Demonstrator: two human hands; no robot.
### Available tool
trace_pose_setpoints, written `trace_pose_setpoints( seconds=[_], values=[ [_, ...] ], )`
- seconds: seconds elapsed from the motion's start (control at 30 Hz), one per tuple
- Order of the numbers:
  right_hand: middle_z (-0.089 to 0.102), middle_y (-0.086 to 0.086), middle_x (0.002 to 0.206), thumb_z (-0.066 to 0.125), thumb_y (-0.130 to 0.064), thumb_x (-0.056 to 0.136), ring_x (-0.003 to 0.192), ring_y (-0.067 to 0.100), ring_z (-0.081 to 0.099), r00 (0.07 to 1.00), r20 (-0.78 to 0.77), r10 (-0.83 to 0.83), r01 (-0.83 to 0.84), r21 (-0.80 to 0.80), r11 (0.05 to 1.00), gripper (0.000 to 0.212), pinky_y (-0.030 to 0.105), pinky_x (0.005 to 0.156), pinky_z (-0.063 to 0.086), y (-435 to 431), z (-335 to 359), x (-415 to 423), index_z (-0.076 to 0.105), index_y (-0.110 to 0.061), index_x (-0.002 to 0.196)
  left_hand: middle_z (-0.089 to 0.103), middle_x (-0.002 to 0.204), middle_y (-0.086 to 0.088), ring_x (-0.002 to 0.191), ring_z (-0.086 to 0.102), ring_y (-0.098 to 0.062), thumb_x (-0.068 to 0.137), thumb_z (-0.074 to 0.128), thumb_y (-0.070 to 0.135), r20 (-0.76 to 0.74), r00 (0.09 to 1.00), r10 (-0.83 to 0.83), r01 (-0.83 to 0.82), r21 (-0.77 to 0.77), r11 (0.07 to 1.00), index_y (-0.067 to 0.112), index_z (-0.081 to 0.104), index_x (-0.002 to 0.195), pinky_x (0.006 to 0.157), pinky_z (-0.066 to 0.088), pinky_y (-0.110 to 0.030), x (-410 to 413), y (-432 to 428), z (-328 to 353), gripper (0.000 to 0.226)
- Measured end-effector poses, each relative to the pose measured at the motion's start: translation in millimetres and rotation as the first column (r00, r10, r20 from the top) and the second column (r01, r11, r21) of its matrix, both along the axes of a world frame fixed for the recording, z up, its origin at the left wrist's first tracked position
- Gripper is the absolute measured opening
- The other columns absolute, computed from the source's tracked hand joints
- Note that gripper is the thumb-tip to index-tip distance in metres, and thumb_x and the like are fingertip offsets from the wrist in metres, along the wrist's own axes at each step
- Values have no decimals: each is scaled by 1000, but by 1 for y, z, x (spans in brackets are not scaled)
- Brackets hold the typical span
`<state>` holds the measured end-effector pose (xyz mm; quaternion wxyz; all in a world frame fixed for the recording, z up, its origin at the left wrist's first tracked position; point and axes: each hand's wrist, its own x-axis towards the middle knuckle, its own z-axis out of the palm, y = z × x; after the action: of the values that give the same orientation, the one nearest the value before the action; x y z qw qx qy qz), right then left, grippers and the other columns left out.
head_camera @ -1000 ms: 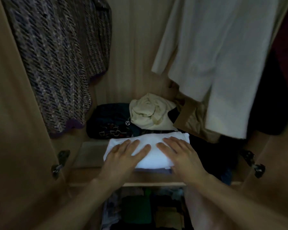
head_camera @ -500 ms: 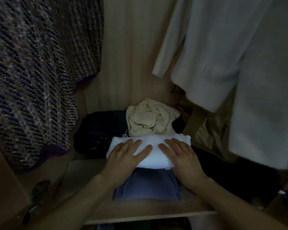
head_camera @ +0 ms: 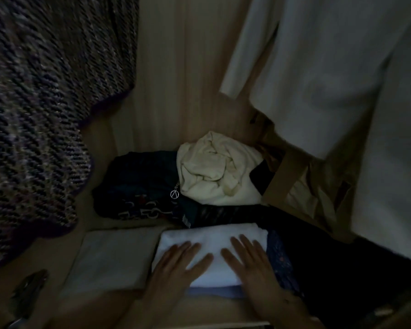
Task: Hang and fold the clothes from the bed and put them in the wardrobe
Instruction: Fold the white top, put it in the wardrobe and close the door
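Both hands lay flat on the white cloth [head_camera: 211, 245], which sat folded on the wardrobe shelf [head_camera: 199, 311], near its front edge. The left hand [head_camera: 176, 269] covered the cloth's near-left part, palm down, with its fingers straight, slightly spread and pointing toward the back wall [head_camera: 176, 79]. The right hand [head_camera: 254, 267] covered the near-right part in the same way, palm down and fingers straight. Neither hand curled round or pinched anything. Bare white cloth showed between the two hands and beyond their fingertips, so the cloth lay under and ahead of the palms.

Under the cloth, a blue garment [head_camera: 214, 292] showed along the front edge. A grey folded piece [head_camera: 114, 260] lay just left of the cloth; I could not tell whether the two touched. On the right, a dark dotted fabric [head_camera: 281, 262] lay against the cloth's side, beside the right hand.

Behind the cloth lay a dark patterned garment [head_camera: 138, 186] with a ring-shaped pull [head_camera: 174, 194]. A crumpled cream cloth [head_camera: 214, 169] sat on top of that dark pile. A tweed jacket [head_camera: 33, 115] hung at the left and a white garment [head_camera: 330, 91] at the right, with a tan one [head_camera: 292, 184] below it. The view was dim and somewhat blurred.
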<state>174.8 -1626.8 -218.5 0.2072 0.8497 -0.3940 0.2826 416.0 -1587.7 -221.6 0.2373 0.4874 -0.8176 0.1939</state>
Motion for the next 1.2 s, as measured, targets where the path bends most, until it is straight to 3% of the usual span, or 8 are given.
trace_pose_setpoints(
  seconds=[0.27, 0.47, 0.57, 0.7, 0.8, 0.93, 1.03, 1.2],
  values=[
    [58, 11, 137, 39, -43, 100, 125, 38, 55, 999, 31, 23, -27, 147, 989, 42, 62, 96, 47, -3, -5, -2, 64, -24, 129, 40, 154, 3, 139, 40, -21, 101, 38, 37, 13, 1000, 7, -9, 157, 988, 40, 30, 151, 109, 39, -48, 10, 3, -14, 51],
    [58, 13, 136, 83, -28, 75, 124, 40, 55, 996, 88, -25, 12, 152, 988, 58, 62, 97, 45, -26, 17, 9, 63, -21, 130, 52, 144, -7, 132, 49, -28, 105, 32, 24, -18, 1000, -12, 13, 85, 996, 30, 49, 143, 108, 36, -50, 12, -23, 14, 42],
    [62, 14, 131, 89, -18, 67, 117, 39, 60, 996, 82, 23, -42, 240, 970, 62, 61, 89, 51, -28, 27, 9, 67, -18, 125, 57, 139, -8, 121, 60, -29, 100, 28, 12, -48, 999, -4, 10, 126, 992, 26, 57, 136, 93, 54, -48, 9, -20, 23, 49],
    [35, 0, 155, 67, -49, 78, 143, 25, 33, 995, -37, 90, -58, 515, 855, 74, 46, 110, 35, -18, 27, -10, 40, -34, 146, 36, 156, 0, 141, 40, -24, 86, 41, 3, -117, 990, -76, 111, 326, 939, 33, 37, 149, 110, 41, -40, 16, -4, 12, 71],
    [31, -4, 156, 36, -78, 86, 144, 17, 27, 998, -10, 64, -47, 566, 823, 74, 36, 113, 23, -26, 34, -8, 35, -38, 148, 12, 163, 14, 151, 8, -9, 96, 41, 45, -188, 982, -27, 113, 466, 877, 47, 16, 152, 121, 18, -34, 15, -3, 15, 62],
    [37, 8, 154, 29, -67, 93, 142, 26, 32, 996, 60, -71, 29, 523, 852, 68, 45, 119, 19, -40, 41, 24, 38, -28, 148, 8, 161, 16, 151, 2, -11, 88, 4, 75, -192, 952, 238, -106, 524, 845, 50, 7, 151, 122, 9, -41, -6, -27, 33, 67],
    [16, 2, 162, 12, -72, 92, 149, 23, 14, 991, 37, -127, 86, 552, 830, 67, 56, 118, 9, -40, 17, 27, 12, -41, 152, -8, 162, 17, 150, -10, -9, 88, 4, 76, -160, 938, 309, -168, 569, 805, 55, -7, 148, 122, 0, -46, -12, -30, 16, 64],
    [27, 3, 160, 29, -65, 97, 147, 27, 22, 974, 195, -114, 0, 506, 862, 59, 61, 116, 18, -40, -4, 23, 27, -41, 151, -2, 164, 16, 151, -10, -11, 93, 13, 72, -210, 927, 309, -158, 529, 834, 54, 5, 150, 120, 1, -51, -15, -28, -10, 60]
  ],
)
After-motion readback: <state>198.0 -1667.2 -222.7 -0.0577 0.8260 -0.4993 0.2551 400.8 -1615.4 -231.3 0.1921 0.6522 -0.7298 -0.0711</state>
